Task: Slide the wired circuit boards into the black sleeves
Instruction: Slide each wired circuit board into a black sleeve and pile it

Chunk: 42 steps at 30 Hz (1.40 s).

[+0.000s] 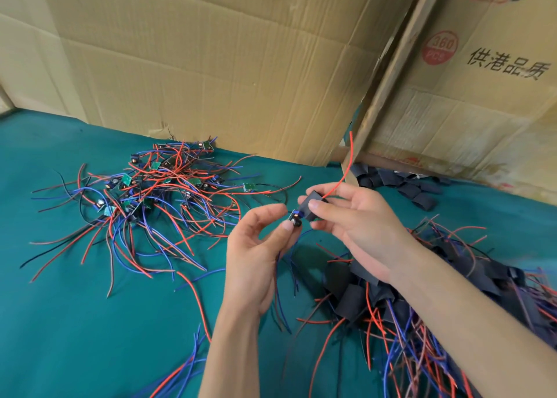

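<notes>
Black flat sleeve (313,205), pinched by right hand (358,225), points its opening down-left at one small green circuit board (294,219); left hand (259,247) pinches this board, red wire (345,168) rising above sleeve.

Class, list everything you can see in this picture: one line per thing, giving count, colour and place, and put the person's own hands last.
Cloth: one, teal, covering the table.
Cardboard: several brown sheets and boxes, standing at the back.
Bare boards: a tangled pile, green with red, blue and black wires, left of centre.
Empty sleeves: a heap, black, back right.
Sleeved boards: a pile, black with red and blue wires, lower right.
Held board: one, part-way into the held sleeve, centre.
Held sleeve: one, black, centre; a red wire rises from it.
Left hand: pinches the held board.
Right hand: fingers grip the held sleeve.
</notes>
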### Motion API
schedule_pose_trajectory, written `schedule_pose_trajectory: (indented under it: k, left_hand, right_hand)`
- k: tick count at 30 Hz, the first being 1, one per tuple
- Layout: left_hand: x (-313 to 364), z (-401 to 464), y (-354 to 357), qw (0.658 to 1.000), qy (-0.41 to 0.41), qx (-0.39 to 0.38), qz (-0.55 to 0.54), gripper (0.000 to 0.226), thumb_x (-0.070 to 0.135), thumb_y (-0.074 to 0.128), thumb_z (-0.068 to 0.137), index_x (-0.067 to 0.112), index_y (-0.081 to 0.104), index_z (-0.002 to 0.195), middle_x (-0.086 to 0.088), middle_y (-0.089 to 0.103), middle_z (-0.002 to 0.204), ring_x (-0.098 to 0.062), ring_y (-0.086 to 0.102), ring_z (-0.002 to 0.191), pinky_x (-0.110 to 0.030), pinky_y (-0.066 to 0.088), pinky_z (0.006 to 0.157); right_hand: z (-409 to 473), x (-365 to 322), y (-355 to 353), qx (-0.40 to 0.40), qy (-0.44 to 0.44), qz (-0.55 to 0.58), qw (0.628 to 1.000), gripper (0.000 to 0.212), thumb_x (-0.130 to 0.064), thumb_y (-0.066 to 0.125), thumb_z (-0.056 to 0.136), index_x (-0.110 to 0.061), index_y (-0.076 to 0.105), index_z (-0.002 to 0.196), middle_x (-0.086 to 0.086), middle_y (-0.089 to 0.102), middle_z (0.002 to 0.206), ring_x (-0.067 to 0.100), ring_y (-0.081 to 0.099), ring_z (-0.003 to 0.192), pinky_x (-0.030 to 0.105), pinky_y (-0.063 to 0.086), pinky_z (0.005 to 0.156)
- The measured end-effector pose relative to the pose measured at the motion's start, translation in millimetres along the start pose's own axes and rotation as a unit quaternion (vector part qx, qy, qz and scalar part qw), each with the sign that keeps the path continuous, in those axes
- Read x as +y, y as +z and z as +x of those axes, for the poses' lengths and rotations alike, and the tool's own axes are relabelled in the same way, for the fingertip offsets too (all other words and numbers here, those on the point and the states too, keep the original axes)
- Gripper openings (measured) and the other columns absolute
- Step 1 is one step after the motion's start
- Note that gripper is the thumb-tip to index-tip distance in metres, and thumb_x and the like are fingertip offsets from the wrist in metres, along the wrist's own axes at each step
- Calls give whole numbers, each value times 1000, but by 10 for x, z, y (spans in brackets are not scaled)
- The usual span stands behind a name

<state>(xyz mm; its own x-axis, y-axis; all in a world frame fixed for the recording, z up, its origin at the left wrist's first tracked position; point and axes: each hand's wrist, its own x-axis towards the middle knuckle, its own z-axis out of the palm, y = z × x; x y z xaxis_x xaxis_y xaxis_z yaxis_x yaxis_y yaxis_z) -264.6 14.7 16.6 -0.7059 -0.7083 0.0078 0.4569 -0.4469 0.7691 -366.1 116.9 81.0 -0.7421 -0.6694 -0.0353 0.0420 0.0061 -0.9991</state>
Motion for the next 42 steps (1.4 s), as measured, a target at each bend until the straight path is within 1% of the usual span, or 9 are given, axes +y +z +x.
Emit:
schedule_pose_trajectory:
  k: [4,8,14,22,28,32,36,39,42]
  left_hand:
    - [28,-4,3,999,-33,-7,-33,15,5,71,76,-1,72,90,-17,75,91,-24,74,84,-22,58,74]
    - [85,-10,28,990,-91,3,-104,11,3,70,72,0,72,83,-11,73,81,-25,76,76,-19,59,65]
    - [144,-29,36,985,-128,20,-116,15,5,71,71,2,70,86,-11,73,77,-19,76,72,-15,57,59]
    - [157,-22,27,984,-145,5,-105,8,5,71,70,8,78,70,-10,72,76,-15,74,66,-14,56,57]
    - [175,-22,18,971,-203,7,-123,8,4,72,64,5,76,71,-14,66,70,-13,71,58,-13,53,49]
    - [169,-19,20,968,-224,14,-113,18,2,70,65,0,69,83,-16,66,68,-13,70,55,-13,52,47]
    - [166,-30,37,958,-253,3,-132,19,0,70,63,0,68,82,-16,66,68,-14,70,56,-13,52,46]
    - [154,-20,43,955,-265,13,-131,11,-4,68,72,-1,66,82,-16,65,67,-15,70,55,-13,52,46]
    - [150,-14,41,953,-272,26,-128,10,-7,61,85,-1,67,79,-17,64,66,-16,70,54,-13,52,45]
  right_hand:
    - [1,-30,-23,-3,3,32,999,18,-1,67,92,-2,69,109,27,71,115,21,66,93,27,57,77]
    - [-10,-38,-93,-43,-12,76,996,37,-10,71,80,-1,68,117,22,72,120,19,68,99,26,59,83]
    - [-26,-55,-150,-94,-25,86,992,45,-8,72,81,0,66,124,17,71,125,19,69,107,27,56,88]
    - [-46,-83,-105,-105,-28,88,990,45,-7,73,79,-4,67,124,18,72,123,21,70,107,27,56,88]
    - [-69,-116,-116,-103,-29,76,991,44,-8,78,72,-8,75,116,17,74,119,20,71,105,31,58,90]
    - [-79,-139,-112,-105,-29,48,993,43,-18,84,63,-18,82,106,14,76,116,21,69,103,33,57,95]
    - [-82,-120,-116,-106,-17,80,991,43,-13,82,67,-13,80,110,18,74,118,22,72,104,37,59,94]
    - [-95,-118,-138,-95,-12,42,995,44,-16,83,66,-16,79,109,16,75,116,21,71,103,43,57,96]
    - [-110,-137,-157,-89,-22,9,996,45,-15,82,65,-17,78,110,13,77,113,17,72,96,36,59,90]
